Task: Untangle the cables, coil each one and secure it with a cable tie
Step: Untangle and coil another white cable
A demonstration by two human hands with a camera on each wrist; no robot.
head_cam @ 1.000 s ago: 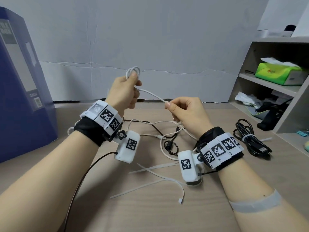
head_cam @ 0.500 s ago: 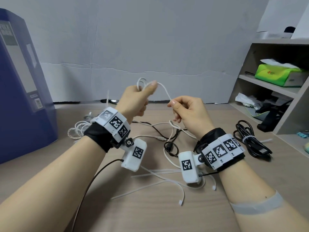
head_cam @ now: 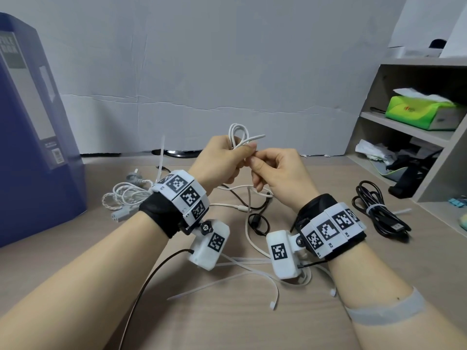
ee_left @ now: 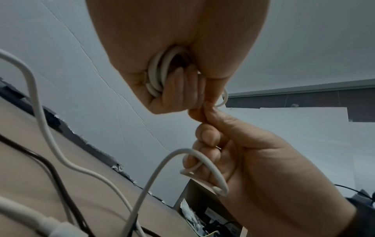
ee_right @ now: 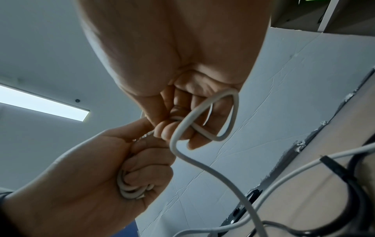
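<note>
Gripping white cable (head_cam: 238, 137) coils, left hand (head_cam: 219, 164) curled; right hand (head_cam: 278, 173) pinching same cable.

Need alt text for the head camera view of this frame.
Two hands raised over a wooden desk: the left hand grips loops of a white cable, the right hand pinches its strand. Loose cable ties lie below.

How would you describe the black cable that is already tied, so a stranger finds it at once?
Find the grey shelf unit at the desk's right. On the desk before it lies the black cable, coiled. A white tie crosses its middle; the other black cable lies loose.
</note>
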